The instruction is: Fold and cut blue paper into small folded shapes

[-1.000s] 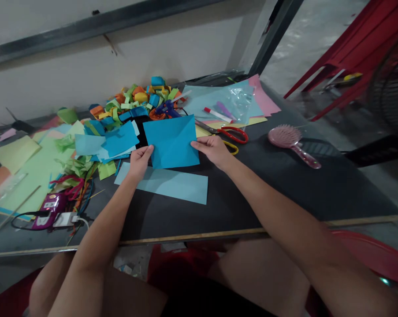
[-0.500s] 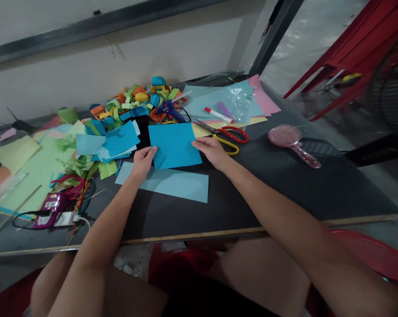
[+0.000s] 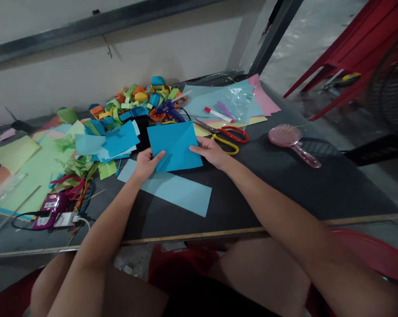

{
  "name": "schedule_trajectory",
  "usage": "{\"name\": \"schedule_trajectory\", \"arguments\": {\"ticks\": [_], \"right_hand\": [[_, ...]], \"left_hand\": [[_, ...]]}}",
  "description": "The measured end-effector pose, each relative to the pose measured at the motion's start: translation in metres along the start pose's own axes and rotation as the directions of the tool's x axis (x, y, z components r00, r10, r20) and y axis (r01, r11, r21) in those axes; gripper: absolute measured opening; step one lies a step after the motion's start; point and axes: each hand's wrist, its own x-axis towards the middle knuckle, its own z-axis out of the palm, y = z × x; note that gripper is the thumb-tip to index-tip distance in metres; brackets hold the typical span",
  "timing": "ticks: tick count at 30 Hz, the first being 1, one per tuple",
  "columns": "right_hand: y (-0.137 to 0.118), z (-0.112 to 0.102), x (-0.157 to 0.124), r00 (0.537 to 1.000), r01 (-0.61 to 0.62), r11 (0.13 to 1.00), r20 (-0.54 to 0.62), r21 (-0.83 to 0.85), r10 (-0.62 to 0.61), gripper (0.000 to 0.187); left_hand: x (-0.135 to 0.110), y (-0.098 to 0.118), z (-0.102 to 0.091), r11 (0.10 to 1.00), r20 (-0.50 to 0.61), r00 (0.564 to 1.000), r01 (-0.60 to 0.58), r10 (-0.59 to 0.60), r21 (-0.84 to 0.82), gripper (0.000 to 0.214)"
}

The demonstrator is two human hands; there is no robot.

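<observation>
From the head camera, looking down over the person's bare forearms, a dark counter (image 3: 284, 185) stretches across the middle. Both hands meet on a blue sheet (image 3: 174, 145), a squarish piece of paper that lies near the centre of the counter, its lower edge overlapping a pale blue strip (image 3: 172, 189) that runs off toward 5 o'clock.

The left hand (image 3: 146, 163) pinches the sheet's lower left corner, thumb on top and fingers curled under. The right hand (image 3: 210, 152) grips the right edge, its thumb laid flat on the paper and its fingers closed behind. Whether the sheet is lifted clear of the strip or resting on it I cannot tell.

At 2 o'clock from the sheet, just beside the right hand, lie scissors (image 3: 232, 132) with red and yellow handles. Farther out at 3 o'clock a pink hairbrush (image 3: 291, 138) rests bristles up. At 12 o'clock sits a heap of coloured paper scraps (image 3: 135, 99), with a blue glue gun (image 3: 170, 110) at its right edge. At 1 o'clock a marker (image 3: 217, 114) lies by a clear plastic bag (image 3: 235, 99) on spread paper. Green sheets (image 3: 36, 171) cover the counter at 9 o'clock, and a small purple gadget (image 3: 50, 207) with cables sits at 8 o'clock.
</observation>
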Motion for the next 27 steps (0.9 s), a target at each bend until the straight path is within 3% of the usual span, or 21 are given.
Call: {"name": "schedule_trajectory", "arguments": {"ticks": [5, 11, 15, 18, 20, 22, 25, 27], "right_hand": [[-0.001, -0.002, -0.001, 0.998, -0.062, 0.998, 0.011, 0.013, 0.062, 0.034], [-0.004, -0.011, -0.006, 0.996, -0.052, 0.998, 0.068, -0.047, 0.055, 0.01], [-0.013, -0.021, -0.012, 0.966, -0.097, 0.987, 0.227, -0.127, 0.124, 0.014], [-0.023, -0.026, -0.013, 0.932, -0.153, 0.988, 0.327, -0.037, 0.156, 0.016], [-0.027, -0.025, -0.011, 0.906, -0.231, 0.972, 0.375, 0.05, 0.196, 0.03], [-0.029, -0.021, -0.007, 0.888, -0.313, 0.949, 0.367, 0.045, 0.276, 0.045], [-0.028, -0.01, -0.005, 0.872, -0.34, 0.93, 0.325, -0.137, 0.367, 0.046], [-0.026, 0.001, -0.006, 0.856, -0.293, 0.93, 0.371, -0.223, 0.359, 0.04]], "left_hand": [[-0.003, 0.005, 0.003, 0.979, 0.121, 0.99, 0.091, -0.07, -0.18, 0.038], [-0.003, 0.019, -0.003, 0.894, 0.259, 0.959, 0.214, -0.115, -0.394, 0.029], [-0.003, 0.024, -0.01, 0.906, 0.362, 0.926, 0.243, -0.111, -0.345, 0.027], [-0.004, 0.026, -0.009, 0.938, 0.406, 0.91, 0.212, -0.087, -0.273, 0.039], [-0.006, 0.029, -0.005, 0.977, 0.404, 0.912, 0.145, -0.07, -0.158, 0.034], [-0.009, 0.031, 0.0, 0.991, 0.454, 0.888, 0.117, -0.076, -0.062, 0.028], [-0.012, 0.033, 0.005, 0.985, 0.549, 0.831, 0.159, -0.094, -0.072, 0.063], [-0.012, 0.032, 0.005, 0.979, 0.534, 0.841, 0.171, -0.089, -0.107, 0.071]]}}
